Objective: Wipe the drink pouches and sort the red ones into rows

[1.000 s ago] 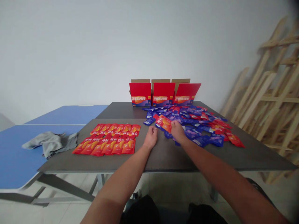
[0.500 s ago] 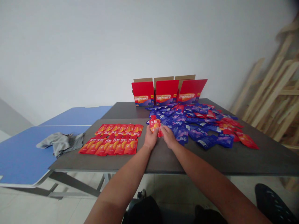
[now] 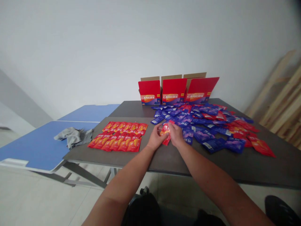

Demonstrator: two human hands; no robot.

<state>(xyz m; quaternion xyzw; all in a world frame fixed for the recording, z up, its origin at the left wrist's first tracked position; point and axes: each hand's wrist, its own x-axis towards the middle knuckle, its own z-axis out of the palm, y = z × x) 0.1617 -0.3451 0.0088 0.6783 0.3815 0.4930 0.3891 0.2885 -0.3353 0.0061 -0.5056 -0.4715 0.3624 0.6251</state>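
Left hand (image 3: pixel 155 138) and right hand (image 3: pixel 176 134) both narrow, fingers closed on one red sachet (image 3: pixel 166 133), held over the dark counter (image 3: pixel 113 157) between two groups. Already in tidy rows, left of the hands: red sachets (image 3: pixel 119 136). Left loose at right: a wide scatter of blue sachets (image 3: pixel 202 136) mixed with some red. Behind the scatter: three open red cartons (image 3: pixel 174 91), contents hidden from view.
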